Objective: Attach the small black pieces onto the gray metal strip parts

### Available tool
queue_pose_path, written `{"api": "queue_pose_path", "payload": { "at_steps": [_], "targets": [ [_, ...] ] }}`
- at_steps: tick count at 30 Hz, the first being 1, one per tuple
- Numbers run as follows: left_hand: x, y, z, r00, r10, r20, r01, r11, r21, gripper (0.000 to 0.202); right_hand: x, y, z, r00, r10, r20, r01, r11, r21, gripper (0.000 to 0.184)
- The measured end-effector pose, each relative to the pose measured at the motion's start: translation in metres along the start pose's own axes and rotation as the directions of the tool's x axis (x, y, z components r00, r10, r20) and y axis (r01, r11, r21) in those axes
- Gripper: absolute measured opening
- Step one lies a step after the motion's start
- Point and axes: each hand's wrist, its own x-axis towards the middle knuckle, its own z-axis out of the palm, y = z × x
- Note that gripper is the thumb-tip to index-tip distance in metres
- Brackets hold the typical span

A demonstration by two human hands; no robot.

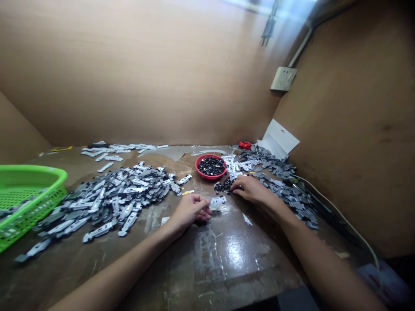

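Flat white piece (219, 201) sits at the fingertips of the left hand (194, 208), pinched between thumb and fingers, jutting out to the right just above the tabletop (181, 272), near the middle of my view. Right hand (244, 188) is bent down, fingertips touching the small heap of black parts (222, 186); I can't tell if it grips one, the fingers hide it.

Just behind that heap I see a red basket (211, 177) filled with similar black bits. Left of the left hand: big pile of grey-and-white pieces (119, 201), with a green basket (40, 211) beside it, cut off by my frame edge. More white pieces (121, 149) lie along the back wall. On the right, grey pieces (287, 196) spread beyond the right hand and up toward the corner, where a folded white card (280, 136) leans by a red item (245, 144), too small for me to identify. Wall socket (284, 79) above, pale cable (337, 211) at right.
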Motion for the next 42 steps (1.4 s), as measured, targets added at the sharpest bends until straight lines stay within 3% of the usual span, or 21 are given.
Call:
{"api": "queue_pose_path", "payload": {
  "at_steps": [4,11,18,26,34,42],
  "targets": [
    [0.001,-0.001,0.0,1.0,-0.004,-0.002,0.004,1.0,-0.013,0.027,0.0,-0.003,-0.001,1.0,-0.009,-0.018,0.01,1.0,0.025,0.013],
    [0.002,-0.005,-0.002,1.0,0.018,0.024,-0.018,1.0,-0.024,0.029,-0.002,-0.013,-0.014,0.996,0.03,-0.087,-0.01,0.976,0.218,0.015],
    [0.003,-0.004,-0.002,1.0,0.007,0.031,-0.006,1.0,-0.022,0.03,-0.004,-0.02,-0.023,0.983,0.137,-0.125,-0.094,0.949,0.3,0.014],
    [0.001,-0.001,0.0,1.0,-0.013,0.001,0.013,1.0,-0.014,0.03,-0.008,-0.055,-0.017,0.981,0.096,-0.171,0.006,0.857,0.515,0.021],
    [0.001,-0.001,0.0,1.0,-0.017,0.008,0.017,1.0,-0.009,0.025,-0.009,-0.077,0.005,0.93,-0.13,-0.345,0.247,0.914,0.323,0.012],
    [-0.003,0.004,0.001,1.0,0.0,0.018,0.0,1.0,-0.003,0.022,-0.006,-0.076,0.015,0.926,-0.215,-0.309,0.295,0.924,0.242,0.008]
  ]
}}
